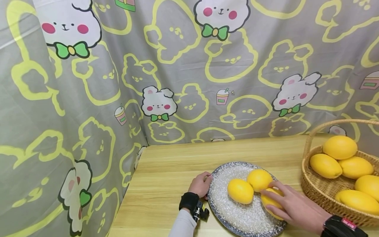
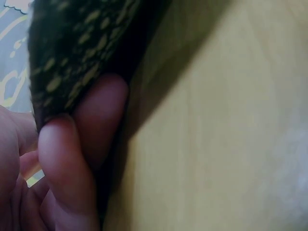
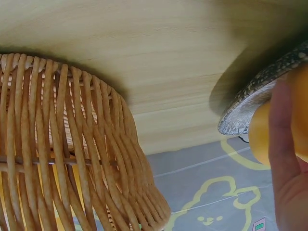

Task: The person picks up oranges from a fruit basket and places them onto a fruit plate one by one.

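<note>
A round speckled grey plate [image 1: 220, 197] lies on the table, with its dark underside edge [image 2: 72, 53] large in the left wrist view. My left hand [image 1: 200, 185] pinches its left rim, fingertips [image 2: 103, 106] tucked beneath. On the plate's right side my right hand [image 1: 299, 206] grips a lemon [image 1: 269, 200], partly hidden by the fingers. Two more lemons rest on the plate: one in the middle [image 1: 240, 191], another just behind it [image 1: 259, 180]. The right wrist view shows a finger [image 3: 281, 130] along the held lemon [image 3: 301, 115].
A wicker basket [image 1: 314, 194] with a tall handle stands right of the plate, holding several lemons [image 1: 340, 147]. Its woven side [image 3: 72, 120] fills the left of the right wrist view. Patterned grey curtains [image 1: 189, 72] enclose the wooden table [image 1: 160, 187] at the back and left.
</note>
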Motion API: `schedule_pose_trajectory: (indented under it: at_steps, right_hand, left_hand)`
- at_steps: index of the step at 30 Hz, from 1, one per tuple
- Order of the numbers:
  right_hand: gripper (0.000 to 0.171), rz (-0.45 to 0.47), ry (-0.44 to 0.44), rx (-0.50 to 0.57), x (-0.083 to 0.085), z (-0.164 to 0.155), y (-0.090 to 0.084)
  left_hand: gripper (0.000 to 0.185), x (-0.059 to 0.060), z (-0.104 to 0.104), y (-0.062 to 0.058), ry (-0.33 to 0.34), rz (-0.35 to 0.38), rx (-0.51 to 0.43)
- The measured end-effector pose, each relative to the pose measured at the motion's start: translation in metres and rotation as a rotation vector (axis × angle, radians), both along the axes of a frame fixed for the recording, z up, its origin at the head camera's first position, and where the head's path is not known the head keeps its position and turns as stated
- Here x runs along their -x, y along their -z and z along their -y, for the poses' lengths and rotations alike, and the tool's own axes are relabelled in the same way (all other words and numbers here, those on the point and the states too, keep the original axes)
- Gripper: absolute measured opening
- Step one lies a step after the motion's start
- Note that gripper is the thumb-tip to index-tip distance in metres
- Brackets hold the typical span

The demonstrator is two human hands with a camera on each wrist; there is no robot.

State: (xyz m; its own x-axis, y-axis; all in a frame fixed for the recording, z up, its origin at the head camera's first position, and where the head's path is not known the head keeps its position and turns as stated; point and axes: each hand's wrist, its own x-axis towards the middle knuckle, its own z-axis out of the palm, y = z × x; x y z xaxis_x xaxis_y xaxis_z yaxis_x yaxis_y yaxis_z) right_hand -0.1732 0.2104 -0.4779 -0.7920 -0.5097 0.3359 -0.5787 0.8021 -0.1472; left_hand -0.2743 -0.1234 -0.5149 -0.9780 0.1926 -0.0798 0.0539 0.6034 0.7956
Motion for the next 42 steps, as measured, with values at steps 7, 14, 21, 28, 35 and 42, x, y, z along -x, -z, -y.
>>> schedule_pose_trajectory:
  at_steps: [7,14,21,28,35,42]
  right_hand:
    - [0.038,0.027,-0.001,0.004,0.0,-0.001,-0.001]
    - [0.042,0.02,0.018,-0.008,-0.001,-0.002,0.001]
    - [0.048,0.005,0.077,-0.045,-0.002,-0.005,0.002]
    - [0.052,-0.007,0.111,-0.041,-0.001,-0.009,0.002]
    - [0.055,-0.032,0.098,-0.052,-0.002,-0.013,-0.002]
    - [0.051,0.035,0.155,-0.06,-0.004,-0.024,-0.012]
  left_hand:
    - [0.031,-0.001,0.0,0.0,-0.007,-0.019,0.007]
    - [0.032,-0.002,0.0,0.0,-0.009,-0.017,0.007]
    - [0.032,-0.003,-0.001,-0.001,-0.002,-0.017,0.006]
    - [0.033,0.0,0.0,0.003,-0.011,-0.002,0.01]
    - [0.032,0.003,-0.001,0.006,-0.015,-0.003,0.008]
    - [0.032,-0.001,-0.001,0.002,-0.009,-0.014,0.009]
